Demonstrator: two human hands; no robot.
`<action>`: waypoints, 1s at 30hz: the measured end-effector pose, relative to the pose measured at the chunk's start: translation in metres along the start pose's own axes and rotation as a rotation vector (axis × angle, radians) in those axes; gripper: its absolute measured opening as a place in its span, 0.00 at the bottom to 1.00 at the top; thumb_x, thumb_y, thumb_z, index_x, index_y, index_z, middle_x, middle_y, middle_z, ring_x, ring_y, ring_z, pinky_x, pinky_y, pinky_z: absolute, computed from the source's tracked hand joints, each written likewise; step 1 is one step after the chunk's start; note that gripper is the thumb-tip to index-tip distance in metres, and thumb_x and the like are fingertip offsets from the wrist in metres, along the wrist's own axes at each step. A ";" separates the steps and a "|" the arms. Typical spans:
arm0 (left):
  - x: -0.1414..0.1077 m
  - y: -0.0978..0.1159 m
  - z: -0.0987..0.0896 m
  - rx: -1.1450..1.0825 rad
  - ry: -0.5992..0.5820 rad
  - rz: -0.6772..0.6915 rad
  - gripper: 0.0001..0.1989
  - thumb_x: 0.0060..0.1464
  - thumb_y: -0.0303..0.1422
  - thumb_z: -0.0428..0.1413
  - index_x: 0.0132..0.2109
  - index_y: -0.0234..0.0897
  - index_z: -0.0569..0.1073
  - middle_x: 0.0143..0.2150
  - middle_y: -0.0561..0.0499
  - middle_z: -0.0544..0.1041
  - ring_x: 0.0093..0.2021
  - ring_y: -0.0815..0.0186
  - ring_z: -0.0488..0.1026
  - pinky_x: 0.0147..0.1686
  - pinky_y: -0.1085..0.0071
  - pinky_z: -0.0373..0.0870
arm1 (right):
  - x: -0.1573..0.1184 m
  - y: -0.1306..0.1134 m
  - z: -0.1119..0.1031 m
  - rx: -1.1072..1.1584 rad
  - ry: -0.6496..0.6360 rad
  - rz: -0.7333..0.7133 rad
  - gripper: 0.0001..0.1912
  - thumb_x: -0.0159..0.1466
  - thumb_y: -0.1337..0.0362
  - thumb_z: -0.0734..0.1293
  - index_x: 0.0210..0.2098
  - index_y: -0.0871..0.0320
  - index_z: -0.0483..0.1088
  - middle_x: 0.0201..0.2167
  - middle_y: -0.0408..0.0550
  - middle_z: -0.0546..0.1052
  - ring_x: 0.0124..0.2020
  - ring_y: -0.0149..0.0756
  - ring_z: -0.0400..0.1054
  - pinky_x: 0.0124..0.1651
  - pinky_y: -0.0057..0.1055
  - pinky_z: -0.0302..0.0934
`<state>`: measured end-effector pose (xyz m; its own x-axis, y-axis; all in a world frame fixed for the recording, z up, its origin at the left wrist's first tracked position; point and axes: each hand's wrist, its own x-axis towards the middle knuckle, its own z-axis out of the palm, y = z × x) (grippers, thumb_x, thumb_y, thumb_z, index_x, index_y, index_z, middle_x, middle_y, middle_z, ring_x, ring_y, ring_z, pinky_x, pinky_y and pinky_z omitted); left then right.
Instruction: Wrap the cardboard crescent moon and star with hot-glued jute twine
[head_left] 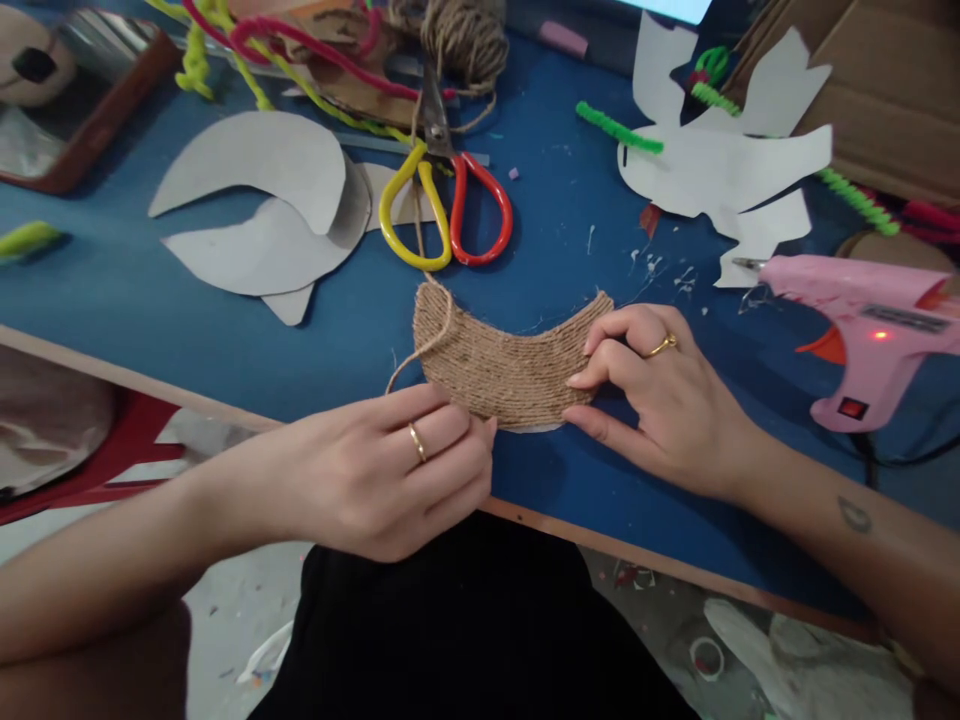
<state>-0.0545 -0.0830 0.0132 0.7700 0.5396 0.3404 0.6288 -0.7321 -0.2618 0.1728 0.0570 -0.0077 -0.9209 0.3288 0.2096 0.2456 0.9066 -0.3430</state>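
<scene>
Near the table's near edge, a twine-covered crescent (510,365) lies flat between the hands, its hollow side facing far and a pale strip of backing (536,428) showing along its near rim. At its right end, the right hand (667,400) is half open, fingertips on the twine and thumb at the near rim, probably to steady it. The left hand (390,470) is bunched at the near left edge, fingers curled in; whether it pinches anything is hidden. A loose strand (420,352) loops over the left end and down behind that hand. Just beyond, on the blue tabletop (337,350), sit scissors (436,125), handles toward the person, likely for easy reach; white curved cut-outs (255,150) lie left, a twine ball (465,45) far, and a pink glue gun (870,290) right, its light lit.
</scene>
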 end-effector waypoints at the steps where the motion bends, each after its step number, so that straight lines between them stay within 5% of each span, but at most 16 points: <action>1: 0.000 -0.001 -0.001 0.014 0.000 0.001 0.15 0.63 0.23 0.46 0.36 0.32 0.77 0.33 0.49 0.78 0.30 0.66 0.75 0.34 0.67 0.76 | 0.000 0.000 0.000 0.001 -0.001 0.002 0.12 0.65 0.54 0.64 0.36 0.57 0.67 0.42 0.52 0.68 0.47 0.45 0.62 0.52 0.47 0.58; 7: 0.005 -0.002 0.004 0.006 0.105 -0.033 0.06 0.60 0.30 0.57 0.37 0.32 0.78 0.36 0.52 0.79 0.33 0.67 0.76 0.32 0.69 0.74 | -0.001 0.001 0.001 0.008 0.007 0.002 0.13 0.65 0.52 0.64 0.36 0.56 0.67 0.42 0.52 0.68 0.47 0.45 0.62 0.52 0.47 0.58; 12: 0.011 0.003 0.016 -0.055 0.035 -0.098 0.16 0.64 0.38 0.52 0.50 0.30 0.75 0.37 0.51 0.78 0.36 0.67 0.74 0.38 0.67 0.73 | -0.001 0.000 0.001 0.005 0.013 0.001 0.15 0.65 0.51 0.64 0.36 0.58 0.68 0.42 0.53 0.68 0.47 0.45 0.61 0.52 0.46 0.58; 30: 0.005 -0.006 0.029 -0.257 0.033 -0.109 0.17 0.63 0.37 0.53 0.52 0.26 0.72 0.39 0.49 0.74 0.41 0.61 0.71 0.38 0.65 0.71 | -0.002 -0.002 0.000 0.004 -0.024 0.034 0.14 0.66 0.52 0.63 0.38 0.58 0.69 0.44 0.52 0.67 0.49 0.45 0.59 0.53 0.44 0.56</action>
<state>-0.0511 -0.0637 -0.0091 0.6928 0.6105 0.3840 0.6567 -0.7540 0.0139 0.1739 0.0551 -0.0070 -0.9189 0.3529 0.1762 0.2755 0.8939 -0.3535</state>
